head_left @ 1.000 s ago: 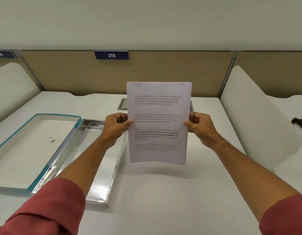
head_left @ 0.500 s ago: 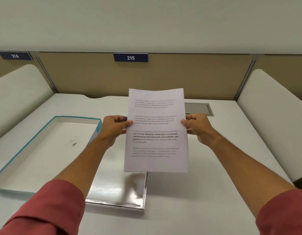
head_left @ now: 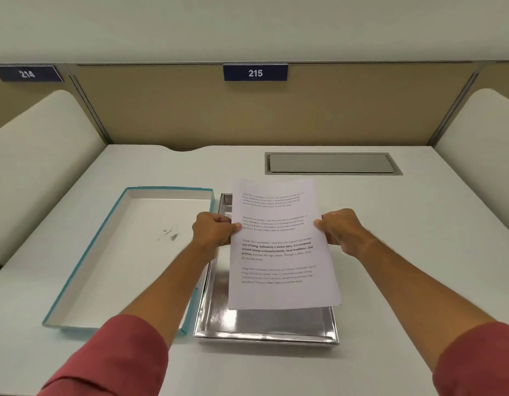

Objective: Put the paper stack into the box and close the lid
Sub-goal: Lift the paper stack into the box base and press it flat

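Note:
A white paper stack with printed text hangs tilted over the shiny silver box, covering most of its inside. My left hand pinches the stack's left edge and my right hand pinches its right edge. Beside the silver box, on its left, lies the teal-edged lid, white inside up, with a small grey mark on its floor. My left forearm crosses the lid's near right corner.
The white desk has a grey cable hatch at the back right. Padded white dividers stand on both sides, and a tan back panel carries a "215" label.
The paper stack has moved down and left, from upright in front of me to lying tilted over the silver box. The view has tipped downward, so box and lid sit nearer the centre.

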